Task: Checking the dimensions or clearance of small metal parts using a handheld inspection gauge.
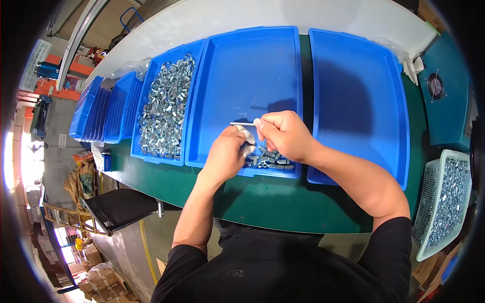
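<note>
My right hand [289, 135] pinches a thin metal rod [242, 123] between thumb and forefinger; the rod points left, over the fingers of my left hand. Close beside it my left hand [226, 150] is curled, with white coverings on its fingertips. Whatever the left fingers hold is hidden from this view. Both hands are above the near end of the middle blue tray [247, 38]. Beneath them, a small pile of short silvery metal fittings [270, 160] lies in the tray's near right corner, partly covered by my hands.
To the left, a blue tray [135, 146] holds a heap of similar metal fittings [166, 108]. Another blue tray [356, 106] stands right. Blue baskets [118, 108] are at the far left. A pale basket of metal pieces [427, 202] and a green machine [447, 96] stand at the right.
</note>
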Tool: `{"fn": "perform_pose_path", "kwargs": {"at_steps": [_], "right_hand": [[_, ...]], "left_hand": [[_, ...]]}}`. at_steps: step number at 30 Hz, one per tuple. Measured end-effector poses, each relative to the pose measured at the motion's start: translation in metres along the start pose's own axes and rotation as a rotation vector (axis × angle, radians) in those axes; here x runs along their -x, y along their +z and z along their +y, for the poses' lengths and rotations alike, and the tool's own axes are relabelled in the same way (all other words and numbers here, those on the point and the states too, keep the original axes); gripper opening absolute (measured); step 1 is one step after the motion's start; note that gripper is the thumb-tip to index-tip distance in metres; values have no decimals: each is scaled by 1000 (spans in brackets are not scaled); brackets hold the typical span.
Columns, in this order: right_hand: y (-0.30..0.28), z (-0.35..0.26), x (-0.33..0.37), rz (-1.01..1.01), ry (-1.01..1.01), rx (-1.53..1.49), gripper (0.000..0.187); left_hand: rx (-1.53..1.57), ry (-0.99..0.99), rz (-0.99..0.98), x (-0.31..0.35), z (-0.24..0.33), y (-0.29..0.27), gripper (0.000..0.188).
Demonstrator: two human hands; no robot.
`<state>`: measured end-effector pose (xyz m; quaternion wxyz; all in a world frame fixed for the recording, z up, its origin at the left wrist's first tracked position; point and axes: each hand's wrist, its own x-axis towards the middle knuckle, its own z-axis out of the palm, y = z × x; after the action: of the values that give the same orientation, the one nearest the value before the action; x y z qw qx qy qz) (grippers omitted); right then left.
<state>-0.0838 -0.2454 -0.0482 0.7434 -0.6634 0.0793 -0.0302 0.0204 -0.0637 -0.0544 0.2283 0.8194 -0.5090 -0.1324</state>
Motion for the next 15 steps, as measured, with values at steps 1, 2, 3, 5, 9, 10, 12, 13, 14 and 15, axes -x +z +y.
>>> {"fn": "perform_pose_path", "kwargs": {"at_steps": [1, 2, 3, 5, 9, 10, 12, 13, 14, 15], "right_hand": [[-1, -1, 0, -3, 0, 23, 39], [-1, -1, 0, -6, 0, 45, 39], [-2, 0, 0, -2, 2, 41, 39], [-1, 1, 0, -8, -26, 86, 38], [-2, 3, 0, -4, -76, 218, 40], [-2, 2, 1, -30, -88, 265, 39], [-1, 1, 3, -59, -100, 316, 38], [0, 0, 4, -54, -158, 420, 36], [1, 0, 4, -49, -216, 523, 34], [2, 2, 5, -52, -217, 523, 34]], "left_hand": [[-33, -6, 36, 0, 2, -2, 21], [-33, -4, 30, 1, 3, -4, 21], [206, -140, 49, 3, 6, -5, 17], [609, -231, 149, 11, 0, -4, 8], [1076, -262, 305, 20, -9, -10, 15], [1077, -262, 310, 21, -10, -8, 15], [1087, -180, 352, 25, -13, -4, 17], [1088, -179, 356, 26, -13, -3, 17], [1072, -152, 334, 27, -12, -3, 19], [1055, -126, 312, 28, -10, -2, 20]]}}
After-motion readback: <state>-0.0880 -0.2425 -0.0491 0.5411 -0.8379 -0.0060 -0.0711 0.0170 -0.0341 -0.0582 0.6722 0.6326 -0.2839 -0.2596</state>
